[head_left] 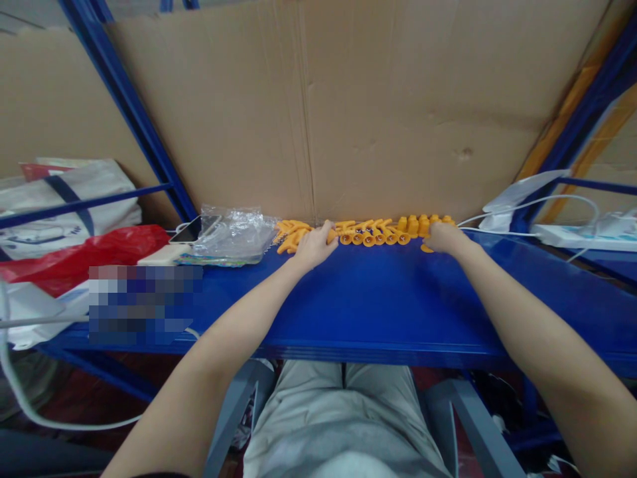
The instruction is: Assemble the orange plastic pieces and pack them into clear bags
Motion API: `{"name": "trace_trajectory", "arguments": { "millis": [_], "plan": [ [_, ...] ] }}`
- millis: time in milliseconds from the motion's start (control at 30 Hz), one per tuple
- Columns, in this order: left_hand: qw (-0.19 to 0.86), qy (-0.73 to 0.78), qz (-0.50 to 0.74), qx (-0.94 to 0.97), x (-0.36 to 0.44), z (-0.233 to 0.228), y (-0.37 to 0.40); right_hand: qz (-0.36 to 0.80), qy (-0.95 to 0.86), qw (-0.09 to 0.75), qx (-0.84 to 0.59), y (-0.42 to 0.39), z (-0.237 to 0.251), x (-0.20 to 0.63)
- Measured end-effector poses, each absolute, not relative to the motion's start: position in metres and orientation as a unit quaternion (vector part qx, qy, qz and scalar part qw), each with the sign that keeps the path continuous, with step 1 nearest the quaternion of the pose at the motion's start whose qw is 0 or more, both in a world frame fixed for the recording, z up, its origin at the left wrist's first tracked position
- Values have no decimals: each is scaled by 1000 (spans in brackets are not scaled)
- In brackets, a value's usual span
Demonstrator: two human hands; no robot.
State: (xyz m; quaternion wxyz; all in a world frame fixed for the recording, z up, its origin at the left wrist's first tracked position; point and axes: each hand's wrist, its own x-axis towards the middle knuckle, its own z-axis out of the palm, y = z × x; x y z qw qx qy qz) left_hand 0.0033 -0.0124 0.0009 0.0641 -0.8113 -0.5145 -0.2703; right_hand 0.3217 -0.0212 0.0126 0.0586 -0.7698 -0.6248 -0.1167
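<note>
While our left hand (313, 246) and right hand (445, 238) touch yellow pieces (369, 239), we can't tell their grip. Mid-frame, bare table (368, 295) reaches its edge (368, 352).

super bright yellow-orange plastic bits (369, 241) on the far side, solid royal blue tabletop (378, 299), plain tan cardboard (298, 119) behind, loud red bag (119, 249) on the left, navy-striped off-white tote (105, 190), pale greyish trousers (311, 398) nearest
</note>
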Motion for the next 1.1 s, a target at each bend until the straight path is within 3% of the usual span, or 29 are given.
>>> {"name": "trace_trajectory", "arguments": {
  "millis": [267,467,600,700,1100],
  "plan": [
    [54,-515,-271,-812,4,3,-15,-119,-636,88,-758,-27,14,314],
    [58,-516,-273,-810,4,2,-15,-68,-652,161,-738,-21,13,313],
    [69,-523,-271,-805,4,1,-15,21,-629,215,-747,-12,2,318],
    [69,-525,-269,-804,4,1,-14,76,-627,202,-748,-9,-8,317],
    [69,-502,-267,-820,6,-1,-15,-123,-698,198,-677,-27,-9,278]
  ]
}}
